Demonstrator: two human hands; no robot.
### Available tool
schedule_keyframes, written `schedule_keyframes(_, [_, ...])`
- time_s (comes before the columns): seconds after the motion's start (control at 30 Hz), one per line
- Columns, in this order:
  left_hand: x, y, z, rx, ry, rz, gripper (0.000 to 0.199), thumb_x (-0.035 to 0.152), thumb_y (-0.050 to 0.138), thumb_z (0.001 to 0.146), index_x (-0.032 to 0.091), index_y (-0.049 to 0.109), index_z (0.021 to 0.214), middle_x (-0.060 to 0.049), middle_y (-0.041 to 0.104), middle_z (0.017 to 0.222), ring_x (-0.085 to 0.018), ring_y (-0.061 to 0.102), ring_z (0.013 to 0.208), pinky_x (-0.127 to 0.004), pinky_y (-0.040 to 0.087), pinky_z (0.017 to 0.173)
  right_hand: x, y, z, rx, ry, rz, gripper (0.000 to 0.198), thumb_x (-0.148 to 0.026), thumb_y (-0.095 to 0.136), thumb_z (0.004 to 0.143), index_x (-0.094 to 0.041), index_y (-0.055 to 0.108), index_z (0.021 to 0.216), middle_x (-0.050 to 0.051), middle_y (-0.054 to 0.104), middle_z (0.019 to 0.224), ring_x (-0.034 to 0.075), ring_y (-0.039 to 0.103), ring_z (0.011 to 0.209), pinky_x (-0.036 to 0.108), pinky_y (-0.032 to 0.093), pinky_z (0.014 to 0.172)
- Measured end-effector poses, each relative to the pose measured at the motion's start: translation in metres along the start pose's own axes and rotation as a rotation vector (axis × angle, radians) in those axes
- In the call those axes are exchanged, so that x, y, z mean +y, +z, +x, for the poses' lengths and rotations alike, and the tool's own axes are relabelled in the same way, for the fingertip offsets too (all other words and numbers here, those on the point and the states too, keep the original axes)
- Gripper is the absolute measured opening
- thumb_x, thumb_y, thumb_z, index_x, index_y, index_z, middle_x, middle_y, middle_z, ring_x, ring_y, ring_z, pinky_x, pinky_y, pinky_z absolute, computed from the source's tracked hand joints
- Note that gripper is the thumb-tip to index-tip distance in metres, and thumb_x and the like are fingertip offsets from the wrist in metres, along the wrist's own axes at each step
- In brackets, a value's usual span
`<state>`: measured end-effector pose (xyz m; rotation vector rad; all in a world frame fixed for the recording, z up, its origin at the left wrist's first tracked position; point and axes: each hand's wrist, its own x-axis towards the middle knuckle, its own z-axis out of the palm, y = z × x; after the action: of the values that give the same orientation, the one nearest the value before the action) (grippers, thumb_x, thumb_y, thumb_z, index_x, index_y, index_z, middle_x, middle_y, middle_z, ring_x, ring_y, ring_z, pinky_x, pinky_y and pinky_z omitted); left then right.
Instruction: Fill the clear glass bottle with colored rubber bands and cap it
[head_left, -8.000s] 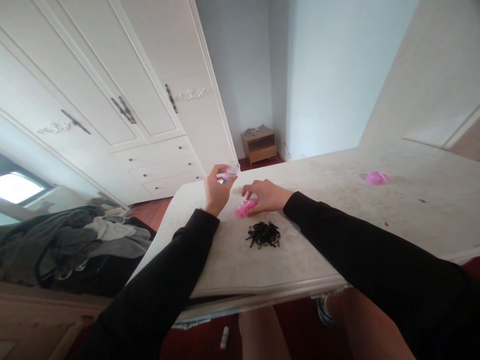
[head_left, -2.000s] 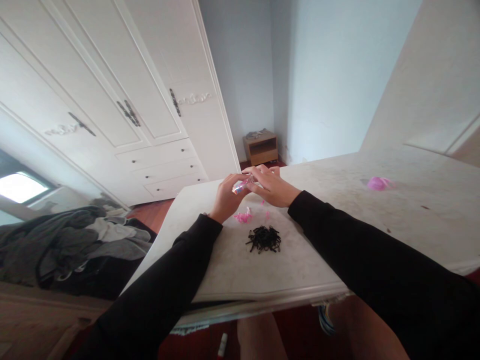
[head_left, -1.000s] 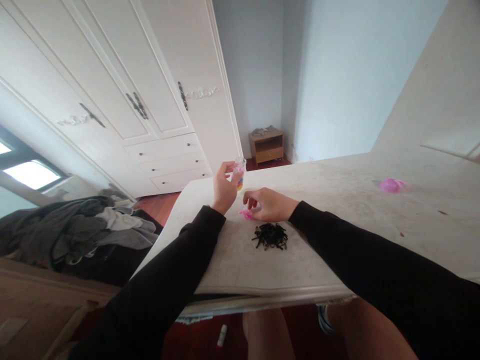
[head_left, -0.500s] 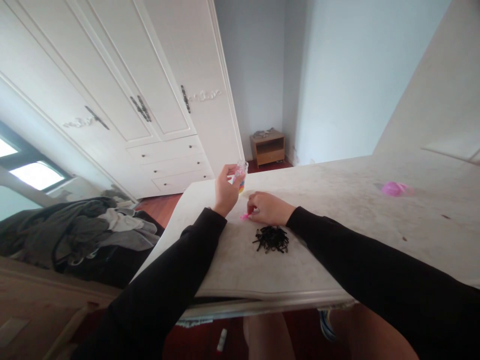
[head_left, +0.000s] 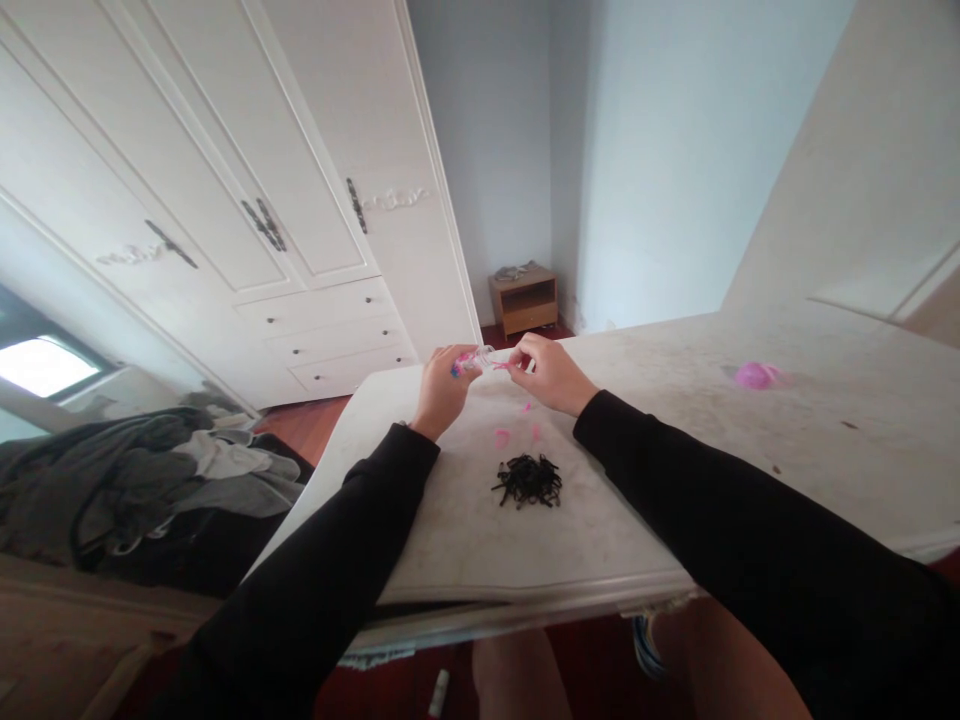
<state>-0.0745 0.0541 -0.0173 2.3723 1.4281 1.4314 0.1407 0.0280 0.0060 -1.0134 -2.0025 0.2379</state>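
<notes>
Reference point for all positions: the black pile (head_left: 529, 481) of small looped bands on the table (head_left: 450, 530).

Left hand (head_left: 444, 385): beyond the pile and to its left. I grasp a clear bottle (head_left: 469, 360) between thumb and fingers. The bottle lies tilted, neck pointing right; pink and blue show inside it.

Right hand (head_left: 551, 372): beyond the pile and slightly to its right. I pinch a pink strand (head_left: 501, 366) between thumb and fingertips, its free end at the bottle neck. I cannot tell whether that end is inside the neck or just before it.

Loose parts: three pink scraps, one (head_left: 502, 437) just beyond the pile on its left, one (head_left: 535, 432) just beyond its middle, and one (head_left: 527, 406) farther out. A pink bundle (head_left: 756, 375) sits well to the right of the pile and beyond it.

Cautions, by my judgement:
- The strand may catch on the rim and drop toward the pile if I pinch too far back, since a soft end would bend.
- Contents may slide out beyond the pile if my left wrist tips the neck lower.
- My right sleeve (head_left: 697, 480), to the right of the pile, could sweep bands aside if the forearm swings left.
</notes>
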Motion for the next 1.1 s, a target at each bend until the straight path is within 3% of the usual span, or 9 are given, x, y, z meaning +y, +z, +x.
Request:
schedule_keyframes(0.2, [0.008,-0.002,-0.003,-0.092,0.132,0.054,0.029,0.013,0.077,0.085,0.023,0.075,0.111,-0.007,0.078,0.112,-0.029,0.067,0.106,-0.046,0.051,0.097,0.006,0.001,-0.001,0.039,0.019,-0.063,0.015,-0.010,0.061,0.084,-0.019,0.056,0.072,0.001,0.054,0.080,0.015,0.054,0.071,0.029,0.040,0.070])
schedule_keyframes(0.4, [0.013,-0.001,-0.005,-0.139,0.201,0.030,0.027,0.015,0.077,0.087,0.023,0.075,0.112,-0.007,0.078,0.110,-0.027,0.068,0.105,-0.044,0.052,0.097,0.004,0.002,-0.002,0.010,-0.002,-0.052,0.011,-0.011,0.065,0.084,-0.015,0.069,0.074,0.002,0.057,0.081,0.014,0.055,0.070,0.030,0.042,0.072])
schedule_keyframes(0.6, [0.018,-0.002,-0.005,-0.154,0.209,-0.040,0.025,0.019,0.076,0.089,0.023,0.074,0.113,-0.006,0.079,0.110,-0.025,0.069,0.104,-0.042,0.054,0.096,0.000,0.001,-0.002,0.029,0.008,0.013,0.008,-0.016,0.073,0.085,-0.016,0.077,0.077,0.003,0.066,0.073,0.016,0.059,0.069,0.029,0.041,0.070])
schedule_keyframes(0.77, [0.018,-0.002,-0.005,-0.125,0.191,-0.061,0.025,0.021,0.080,0.087,0.022,0.075,0.112,-0.006,0.079,0.107,-0.024,0.070,0.100,-0.041,0.055,0.092,-0.005,0.001,-0.003,0.095,0.086,0.165,0.005,-0.013,0.075,0.081,-0.017,0.072,0.081,0.002,0.074,0.075,0.016,0.065,0.069,0.027,0.044,0.067])
schedule_keyframes(0.87, [0.017,-0.001,-0.006,-0.105,0.165,-0.110,0.023,0.024,0.078,0.088,0.023,0.075,0.111,-0.005,0.079,0.106,-0.023,0.070,0.098,-0.039,0.055,0.090,-0.008,0.001,-0.003,0.095,0.064,0.194,0.003,-0.016,0.071,0.084,-0.019,0.069,0.083,0.002,0.076,0.080,0.015,0.064,0.067,0.028,0.044,0.066])
schedule_keyframes(1.0, [0.017,0.001,-0.006,-0.090,0.135,-0.209,0.023,0.026,0.076,0.090,0.023,0.075,0.112,-0.005,0.079,0.111,-0.023,0.071,0.103,-0.038,0.054,0.093,-0.012,-0.002,-0.003,0.159,0.032,0.167,0.003,-0.017,0.062,0.087,-0.020,0.063,0.088,0.002,0.075,0.083,0.012,0.053,0.057,0.029,0.042,0.064])
schedule_keyframes(1.1, [0.017,0.001,-0.006,-0.085,0.112,-0.250,0.025,0.022,0.077,0.088,0.023,0.074,0.113,-0.005,0.078,0.114,-0.023,0.070,0.106,-0.039,0.053,0.096,-0.013,-0.006,-0.003,0.207,-0.037,0.115,0.010,-0.013,0.056,0.085,-0.020,0.062,0.089,0.003,0.071,0.087,0.016,0.055,0.067,0.031,0.044,0.069])
